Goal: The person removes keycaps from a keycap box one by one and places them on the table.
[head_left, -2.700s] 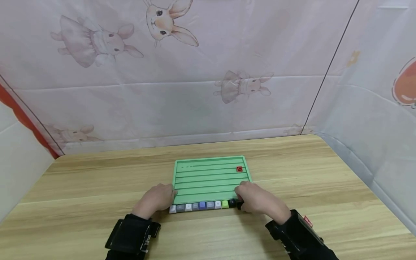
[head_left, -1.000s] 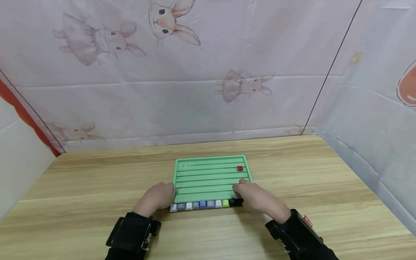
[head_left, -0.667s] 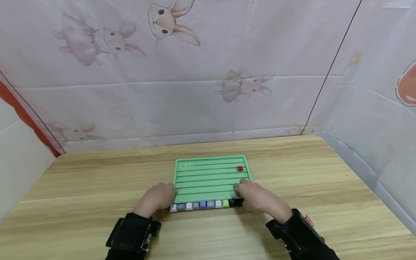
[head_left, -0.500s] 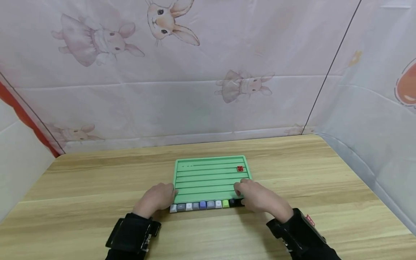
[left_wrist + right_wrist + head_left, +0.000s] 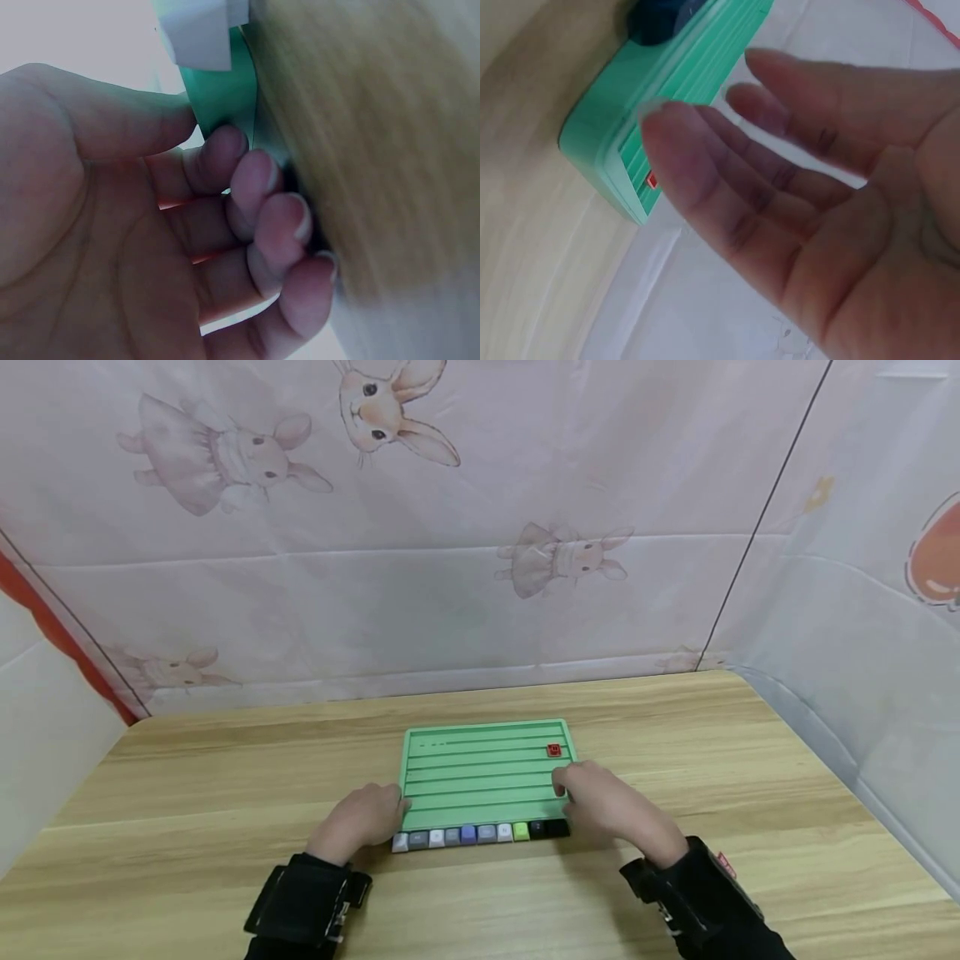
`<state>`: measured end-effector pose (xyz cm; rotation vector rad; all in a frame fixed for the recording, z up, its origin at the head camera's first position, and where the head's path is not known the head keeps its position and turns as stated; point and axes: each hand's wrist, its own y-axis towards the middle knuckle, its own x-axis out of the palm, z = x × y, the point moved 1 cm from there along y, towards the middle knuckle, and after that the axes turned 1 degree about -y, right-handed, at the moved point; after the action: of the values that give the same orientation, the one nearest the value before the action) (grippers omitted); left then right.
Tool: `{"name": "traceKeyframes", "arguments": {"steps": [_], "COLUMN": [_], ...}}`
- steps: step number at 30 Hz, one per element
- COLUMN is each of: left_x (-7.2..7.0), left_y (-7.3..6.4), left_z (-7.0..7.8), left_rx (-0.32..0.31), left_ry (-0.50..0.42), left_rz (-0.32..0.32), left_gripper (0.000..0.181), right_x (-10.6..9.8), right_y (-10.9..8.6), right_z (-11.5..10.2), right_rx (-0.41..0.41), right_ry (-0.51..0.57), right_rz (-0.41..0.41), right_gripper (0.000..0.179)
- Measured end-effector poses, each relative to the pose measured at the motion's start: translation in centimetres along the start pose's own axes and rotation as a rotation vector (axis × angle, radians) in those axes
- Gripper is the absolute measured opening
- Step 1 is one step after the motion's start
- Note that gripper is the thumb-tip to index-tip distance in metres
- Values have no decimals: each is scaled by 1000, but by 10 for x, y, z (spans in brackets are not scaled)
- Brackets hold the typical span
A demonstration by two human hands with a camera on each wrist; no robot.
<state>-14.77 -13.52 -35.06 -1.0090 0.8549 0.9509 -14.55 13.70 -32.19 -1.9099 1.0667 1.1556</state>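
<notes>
A green ridged tray (image 5: 480,777) lies on the table. Keycaps (image 5: 486,833) in grey, white, blue, yellow-green and black line its front edge in one row. A red keycap (image 5: 553,750) sits on a ridge near the tray's back right. My left hand (image 5: 363,818) grips the front left edge, its thumb over the rim and its fingers curled at the side in the left wrist view. My right hand (image 5: 611,802) hovers by the front right corner, beside the black keycaps. In the right wrist view its fingers are loosely bent, the thumb apart, with nothing held.
The wood-grain table (image 5: 225,777) extends to both sides of the tray. A fabric wall printed with rabbits (image 5: 390,602) stands behind the table's back edge, and another pale panel (image 5: 862,693) rises on the right.
My right hand has let go of the tray's front right corner and moved up and right, uncovering the black keycaps at the row's end. My left hand keeps its place.
</notes>
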Motion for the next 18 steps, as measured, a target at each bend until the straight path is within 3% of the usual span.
{"name": "traceKeyframes", "arguments": {"steps": [11,18], "left_x": [1,1], "left_y": [1,1], "left_z": [-1,-1], "left_rx": [-1,-4], "left_ry": [4,0], "left_rz": [0,-3], "left_gripper": [22,22], "right_x": [-11,-17], "right_y": [2,7], "right_z": [4,6], "right_rx": [73,119], "right_ry": [13,14], "right_rz": [76,83], "right_gripper": [8,8]}}
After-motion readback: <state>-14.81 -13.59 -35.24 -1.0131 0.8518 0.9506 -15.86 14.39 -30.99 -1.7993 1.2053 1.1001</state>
